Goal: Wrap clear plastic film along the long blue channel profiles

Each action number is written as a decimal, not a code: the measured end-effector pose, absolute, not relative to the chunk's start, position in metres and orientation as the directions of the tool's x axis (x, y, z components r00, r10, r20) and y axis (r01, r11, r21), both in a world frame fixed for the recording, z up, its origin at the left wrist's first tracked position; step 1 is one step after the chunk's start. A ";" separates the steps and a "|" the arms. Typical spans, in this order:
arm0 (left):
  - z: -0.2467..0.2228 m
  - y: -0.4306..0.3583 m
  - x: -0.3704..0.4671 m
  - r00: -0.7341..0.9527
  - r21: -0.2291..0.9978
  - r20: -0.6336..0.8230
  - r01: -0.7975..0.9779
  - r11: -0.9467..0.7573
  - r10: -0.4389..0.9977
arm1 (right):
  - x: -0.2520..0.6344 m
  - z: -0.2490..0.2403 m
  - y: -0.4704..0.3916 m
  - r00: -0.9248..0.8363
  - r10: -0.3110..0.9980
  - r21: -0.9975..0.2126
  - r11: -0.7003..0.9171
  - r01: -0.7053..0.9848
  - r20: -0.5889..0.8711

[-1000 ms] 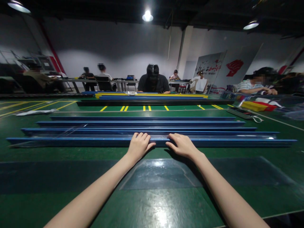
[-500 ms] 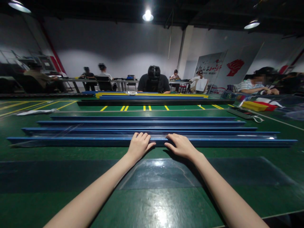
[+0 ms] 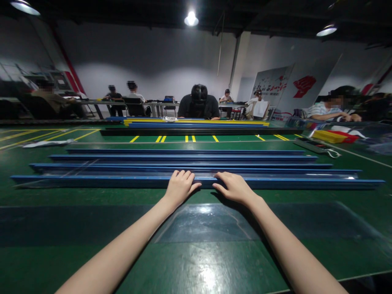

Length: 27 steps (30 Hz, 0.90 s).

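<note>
Near the middle of a long blue channel strip (image 3: 122,182), my left hand (image 3: 180,185) has its fingers hooked over the top edge and its thumb on the near side. My right hand (image 3: 231,185) grips the same strip a little to the right in a like way, with a short gap between the two thumbs. The strip lies crosswise on the green table (image 3: 171,265). Close behind it are several similar blue strips (image 3: 245,157). Flat on the table in front of the hands lies a clear plastic sheet (image 3: 202,222).
Farther back lie a long black strip (image 3: 199,131) and yellow strips (image 3: 239,123). A yellow tray (image 3: 328,136) and a dark flat case (image 3: 314,145) are at right. A person in dark clothes (image 3: 186,107) sits opposite; other people sit around the room.
Both hands keep their hold on the front blue strip. The view has shifted very slightly; nothing else has visibly moved.
</note>
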<state>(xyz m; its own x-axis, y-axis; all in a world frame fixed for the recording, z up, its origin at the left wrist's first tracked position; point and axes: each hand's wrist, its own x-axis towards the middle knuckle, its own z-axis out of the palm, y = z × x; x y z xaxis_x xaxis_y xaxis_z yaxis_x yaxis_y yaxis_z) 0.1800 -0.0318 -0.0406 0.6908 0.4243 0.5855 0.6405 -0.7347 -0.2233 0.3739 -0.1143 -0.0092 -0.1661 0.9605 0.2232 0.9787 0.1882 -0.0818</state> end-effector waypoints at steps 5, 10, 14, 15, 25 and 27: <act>-0.041 -0.031 0.180 0.691 -0.216 0.579 0.642 -0.736 0.433 | 0.373 -0.008 -0.115 -0.148 0.967 -0.064 0.165 0.984 0.209; -0.040 -0.032 0.180 0.687 -0.210 0.586 0.641 -0.738 0.430 | 0.373 -0.008 -0.115 -0.144 0.968 -0.051 0.157 0.986 0.208; -0.040 -0.032 0.180 0.687 -0.212 0.586 0.641 -0.737 0.430 | 0.372 -0.008 -0.115 -0.141 0.969 -0.048 0.153 0.987 0.204; -0.041 -0.032 0.181 0.687 -0.211 0.585 0.642 -0.737 0.431 | 0.372 -0.008 -0.115 -0.141 0.969 -0.046 0.153 0.987 0.205; -0.041 -0.032 0.180 0.683 -0.198 0.592 0.638 -0.744 0.428 | 0.375 -0.006 -0.115 -0.124 0.975 -0.018 0.129 0.991 0.185; -0.041 -0.032 0.180 0.682 -0.200 0.590 0.641 -0.741 0.431 | 0.376 -0.005 -0.115 -0.115 0.978 -0.020 0.120 0.993 0.175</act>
<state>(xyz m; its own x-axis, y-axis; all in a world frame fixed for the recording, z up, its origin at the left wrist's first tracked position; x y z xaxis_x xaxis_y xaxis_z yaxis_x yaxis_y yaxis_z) 0.1798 -0.0319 -0.0410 0.6824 0.4311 0.5904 0.6413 -0.7406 -0.2004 0.3756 -0.1154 -0.0055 -0.1151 0.9779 0.1748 0.9925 0.1203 -0.0198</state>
